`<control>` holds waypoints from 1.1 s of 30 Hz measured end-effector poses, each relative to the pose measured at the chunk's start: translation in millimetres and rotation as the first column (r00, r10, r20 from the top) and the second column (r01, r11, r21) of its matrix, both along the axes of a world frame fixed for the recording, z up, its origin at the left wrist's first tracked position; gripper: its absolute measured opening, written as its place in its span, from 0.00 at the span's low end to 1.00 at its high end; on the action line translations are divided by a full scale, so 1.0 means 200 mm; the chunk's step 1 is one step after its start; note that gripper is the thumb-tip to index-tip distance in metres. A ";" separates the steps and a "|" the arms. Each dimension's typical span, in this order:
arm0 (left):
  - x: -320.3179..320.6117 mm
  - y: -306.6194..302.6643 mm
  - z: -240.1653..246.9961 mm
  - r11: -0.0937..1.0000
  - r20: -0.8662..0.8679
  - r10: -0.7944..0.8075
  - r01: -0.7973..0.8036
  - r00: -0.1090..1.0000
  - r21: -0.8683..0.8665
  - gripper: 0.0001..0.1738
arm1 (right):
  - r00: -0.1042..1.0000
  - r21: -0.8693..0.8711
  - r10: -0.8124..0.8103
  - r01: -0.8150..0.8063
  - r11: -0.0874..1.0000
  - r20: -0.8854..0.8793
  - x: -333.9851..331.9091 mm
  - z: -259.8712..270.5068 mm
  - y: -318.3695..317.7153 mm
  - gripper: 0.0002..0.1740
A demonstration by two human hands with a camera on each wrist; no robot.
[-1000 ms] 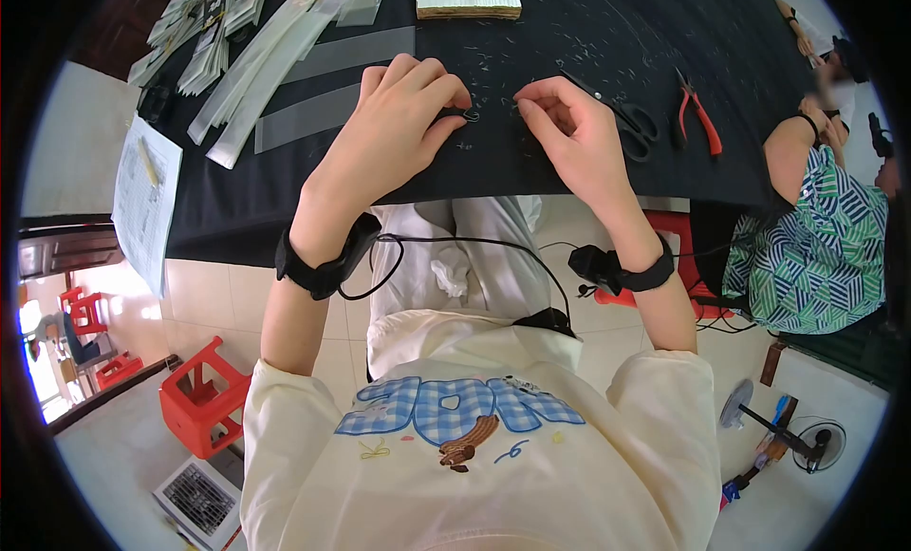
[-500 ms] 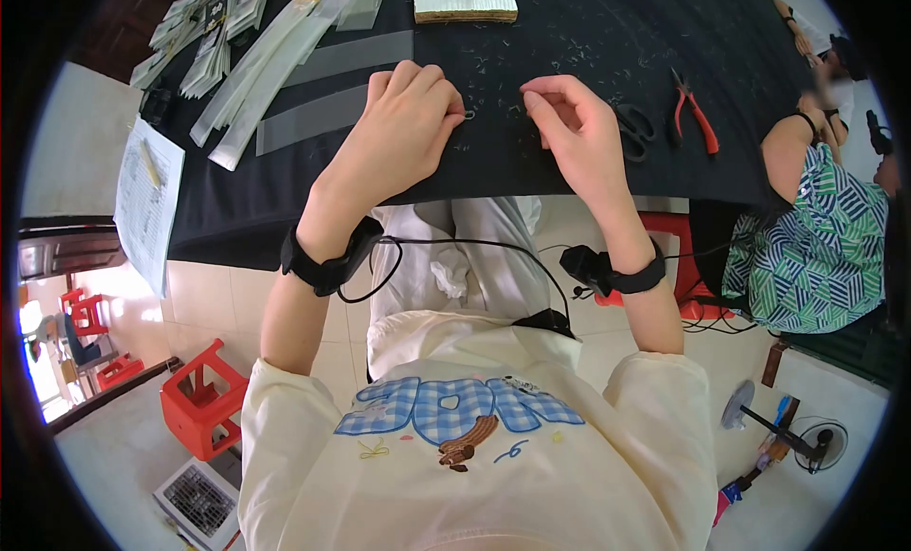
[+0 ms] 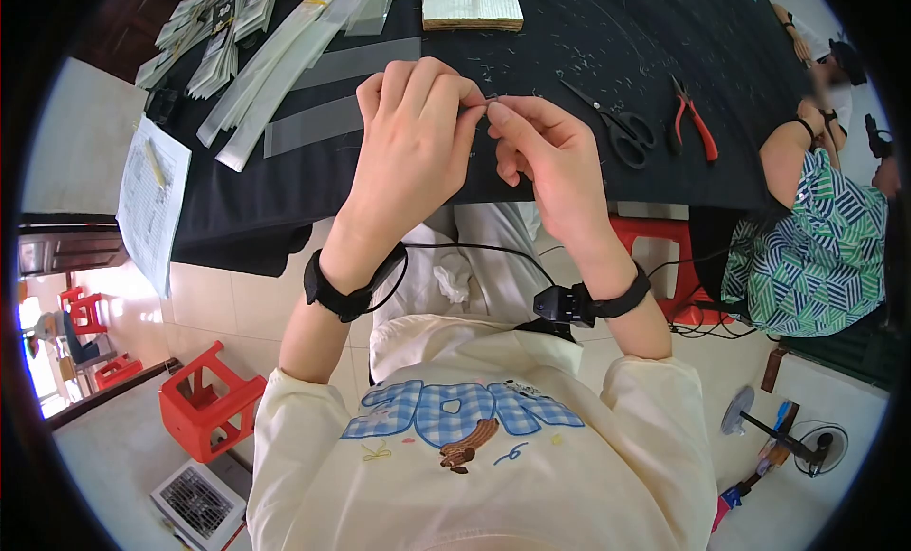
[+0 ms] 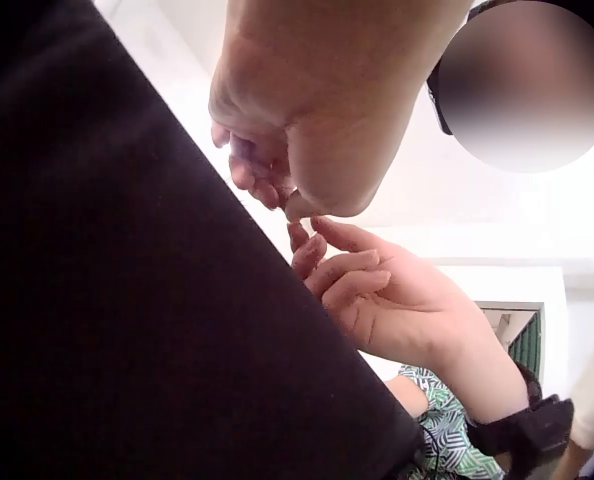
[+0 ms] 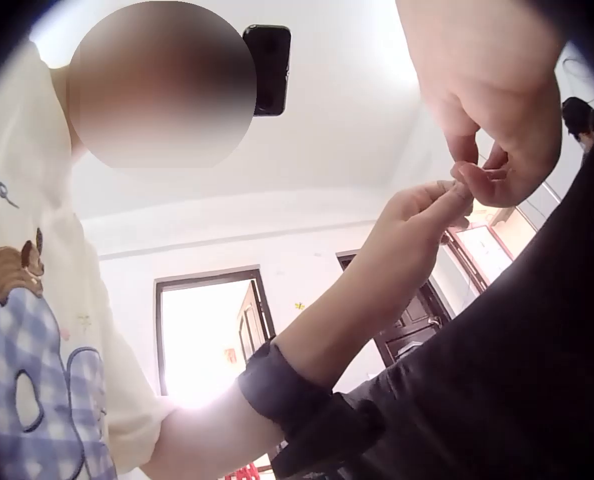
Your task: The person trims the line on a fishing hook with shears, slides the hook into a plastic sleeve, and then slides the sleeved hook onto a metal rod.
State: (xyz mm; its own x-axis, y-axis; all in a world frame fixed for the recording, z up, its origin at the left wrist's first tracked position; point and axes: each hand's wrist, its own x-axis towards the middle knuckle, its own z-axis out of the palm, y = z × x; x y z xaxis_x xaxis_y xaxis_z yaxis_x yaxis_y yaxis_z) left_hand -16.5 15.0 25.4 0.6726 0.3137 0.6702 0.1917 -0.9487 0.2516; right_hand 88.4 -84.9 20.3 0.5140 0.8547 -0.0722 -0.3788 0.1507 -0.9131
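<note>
Thumb and fingertips of my left hand (image 3: 413, 133) pinch a small grey loop (image 3: 491, 100), thin like wire or cord, just above the black cloth. Against those fingers, my right hand (image 3: 555, 157) pinches the same piece between thumb and index finger, its other fingers curled beneath. Both wrist views show the fingertips of the left hand (image 5: 427, 220) and right hand (image 5: 502, 110) meeting, with most of the piece hidden between them. Black-handled scissors (image 3: 626, 138) lie to the right of my right hand, and red-handled pliers (image 3: 697, 129) lie beyond them.
A pale block (image 3: 470, 8) with an upright rod stands at the back of the black-covered table (image 3: 569, 38). Tiny clippings are scattered over the cloth. Clear plastic strips (image 3: 256, 105) and a paper sheet (image 3: 152, 209) lie left. Another person (image 3: 807, 228) sits at right.
My hands, apart earlier, have come together at the fingertips. The right hand moved left to the small loop, while the left shifted slightly right with it.
</note>
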 end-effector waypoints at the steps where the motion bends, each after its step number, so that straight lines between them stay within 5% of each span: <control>1: 0.00 0.00 0.00 1.000 0.008 0.004 -0.004 1.000 0.002 0.06 | 1.000 0.000 0.001 -0.001 1.000 0.001 0.00 -0.01 0.00 0.11; 6: 0.00 -0.01 -0.01 1.000 0.019 0.017 -0.017 1.000 -0.019 0.06 | 0.995 0.043 -0.051 0.047 0.998 0.088 0.00 -0.01 0.01 0.10; 9: -0.04 0.00 0.01 0.985 0.063 0.008 0.004 0.998 -0.174 0.08 | 0.982 0.020 -0.104 0.102 0.995 0.155 0.03 0.02 0.01 0.10; 11: -0.08 0.01 0.03 0.859 0.171 0.047 0.047 0.984 -0.509 0.10 | 0.973 0.015 -0.107 0.106 0.994 0.206 0.06 0.08 -0.01 0.10; 13: -0.11 0.04 0.03 0.860 0.095 0.013 0.037 0.995 -0.508 0.14 | 0.954 0.001 -0.076 0.079 0.997 0.289 0.09 0.12 -0.02 0.11; 18: -0.11 0.06 -0.01 0.667 0.126 -0.222 0.245 0.967 -0.703 0.17 | 0.930 0.002 -0.011 0.011 1.000 0.366 0.14 0.21 -0.03 0.12; 21: -0.10 0.06 0.01 0.652 0.096 -0.272 0.257 0.958 -0.713 0.15 | 0.937 0.005 0.022 -0.025 1.000 0.348 0.15 0.25 -0.03 0.12; 22: -0.10 0.05 0.01 0.528 0.165 -0.271 0.290 0.948 -0.799 0.13 | 0.935 0.007 0.026 -0.030 1.000 0.355 0.15 0.26 -0.04 0.12; 26: -0.08 0.05 0.03 0.450 0.188 -0.259 0.290 0.947 -0.844 0.10 | 0.929 -0.015 0.057 -0.056 0.998 0.367 0.16 0.28 -0.05 0.12; 33: -0.09 0.07 0.02 0.388 0.255 -0.272 0.349 0.928 -0.853 0.10 | 0.930 0.014 0.008 -0.014 1.000 0.366 0.20 0.27 -0.07 0.11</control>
State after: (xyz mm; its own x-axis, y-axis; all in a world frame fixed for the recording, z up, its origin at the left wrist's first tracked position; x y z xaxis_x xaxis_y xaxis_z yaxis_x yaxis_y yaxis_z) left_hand -35.4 28.3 30.3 0.8228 0.5285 0.2089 -0.1194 -0.1986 0.9728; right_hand 127.7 -99.2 73.7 0.4926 0.8600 0.1329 -0.0203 0.1641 -0.9862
